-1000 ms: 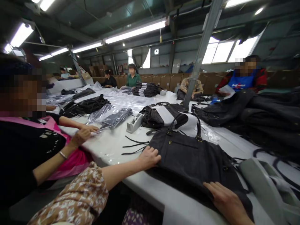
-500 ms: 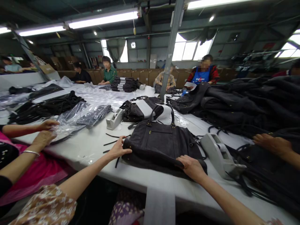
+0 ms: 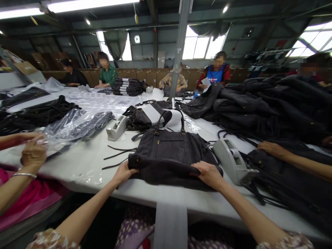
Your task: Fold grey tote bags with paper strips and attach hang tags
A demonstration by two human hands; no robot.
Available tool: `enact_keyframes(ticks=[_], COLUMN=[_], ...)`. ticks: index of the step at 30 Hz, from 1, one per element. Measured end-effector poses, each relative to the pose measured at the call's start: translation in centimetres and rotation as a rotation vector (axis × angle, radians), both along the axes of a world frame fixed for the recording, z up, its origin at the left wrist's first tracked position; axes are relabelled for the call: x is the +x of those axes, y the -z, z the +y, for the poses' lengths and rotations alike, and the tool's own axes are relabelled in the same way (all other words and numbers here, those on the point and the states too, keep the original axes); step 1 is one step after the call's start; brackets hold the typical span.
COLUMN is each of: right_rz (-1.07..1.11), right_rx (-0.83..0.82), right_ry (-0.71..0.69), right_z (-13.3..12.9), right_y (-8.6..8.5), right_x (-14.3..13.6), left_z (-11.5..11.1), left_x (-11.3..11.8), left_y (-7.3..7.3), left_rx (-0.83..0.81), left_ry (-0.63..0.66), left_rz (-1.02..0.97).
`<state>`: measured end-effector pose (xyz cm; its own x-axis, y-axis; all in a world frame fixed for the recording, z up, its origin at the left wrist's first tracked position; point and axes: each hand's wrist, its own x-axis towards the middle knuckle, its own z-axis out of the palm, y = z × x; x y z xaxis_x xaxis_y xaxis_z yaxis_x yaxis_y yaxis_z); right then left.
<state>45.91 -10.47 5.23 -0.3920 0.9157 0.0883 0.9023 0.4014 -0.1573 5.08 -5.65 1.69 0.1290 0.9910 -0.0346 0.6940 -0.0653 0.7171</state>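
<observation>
A black handbag (image 3: pixel 171 152) lies flat in front of me, its two handles pointing away and a short zip across its upper face. My left hand (image 3: pixel 125 173) grips the bag's near left corner, with the fingertips hidden behind the material. On the near edge, right of the middle, my right hand (image 3: pixel 207 173) pinches the folded-up base between thumb and fingers. Loose dark straps (image 3: pixel 116 152) stick out to the left of the bag.
Grey tape dispensers stand left (image 3: pixel 116 128) and right (image 3: pixel 233 162) of the bag. Behind it lies another black bag (image 3: pixel 147 116) with a white paper band. A heap of black bags (image 3: pixel 269 103) fills the right. Co-workers' hands are at left (image 3: pixel 33 152) and right (image 3: pixel 275 150).
My left hand has closed on the bag's corner, and the near edge is lifted and folded up more. The whole view has shifted, moving things left and up in the picture.
</observation>
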Motion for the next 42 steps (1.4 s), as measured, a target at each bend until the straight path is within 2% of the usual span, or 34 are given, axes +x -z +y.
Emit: enact_keyframes(ticks=[4, 6, 8, 10, 11, 13, 15, 18, 20, 23, 28, 31, 33, 36, 38, 40, 42], right_rz=[-0.031, -0.034, -0.041, -0.056, -0.062, -0.067, -0.069, -0.116, -0.171, -0.22, -0.249, -0.231, -0.235, -0.28, -0.304, -0.305, -0.292], right_rx=[-0.042, -0.048, -0.05, -0.061, -0.068, -0.077, -0.057, -0.019, -0.032, -0.017, 0.2, 0.315, 0.357, 0.381, 0.381, 0.372, 0.355], right_ry=[0.05, 0.034, 0.03, 0.043, 0.049, 0.048, 0.029, 0.018, 0.04, 0.035, -0.093, -0.109, -0.101, -0.037, 0.014, 0.056, 0.086], right_z=[0.4, 0.5, 0.5, 0.4, 0.3, 0.1, -0.1, -0.2, -0.1, -0.3, -1.9, -2.9, -3.3, -4.0, -4.4, -4.7, -4.9], right_y=[0.5, 0.8, 0.8, 0.5, 0.2, -0.7, -1.7, -2.7, -2.6, -0.9, 3.0, 3.9, 3.9, 3.8, 3.8, 3.9, 4.2], right_x=[0.1, 0.0, 0.0, -0.1, -0.2, -0.4, -0.7, -1.2, -1.4, -1.2, -0.5, -0.3, -0.4, -0.9, -1.3, -1.7, -2.1], left_z=[-0.1, -1.0, -2.3, -3.3, -3.6, -3.6, -2.9, -1.2, -0.2, 0.4, -0.8, -1.5, -1.6, -1.4, -1.4, -1.5, -1.6], left_x=[-0.4, -0.2, 0.7, 2.4, 3.5, 5.6, 7.3, 8.2, 8.0, 7.3, 6.4, 5.5, 4.2, 1.9, 0.9, 1.0, 2.7], left_y=[-0.7, -1.8, -3.3, -4.6, -5.2, -6.0, -6.2, -5.8, -5.2, -3.8, -1.7, -0.9, -0.2, 1.3, 2.0, 2.0, 1.1], left_rx=[-0.03, 0.117, 0.36, 0.531, 0.557, 0.532, 0.466, 0.359, 0.321, 0.296, 0.306, 0.379, 0.503, 0.672, 0.683, 0.624, 0.535], left_ry=[0.044, -0.007, -0.019, 0.112, 0.209, 0.362, 0.425, 0.469, 0.49, 0.498, 0.528, 0.585, 0.608, 0.549, 0.509, 0.502, 0.496], left_rz=[0.023, 0.11, 0.281, 0.477, 0.561, 0.682, 0.76, 0.819, 0.828, 0.83, 0.834, 0.874, 0.959, 1.029, 1.029, 1.041, 1.049])
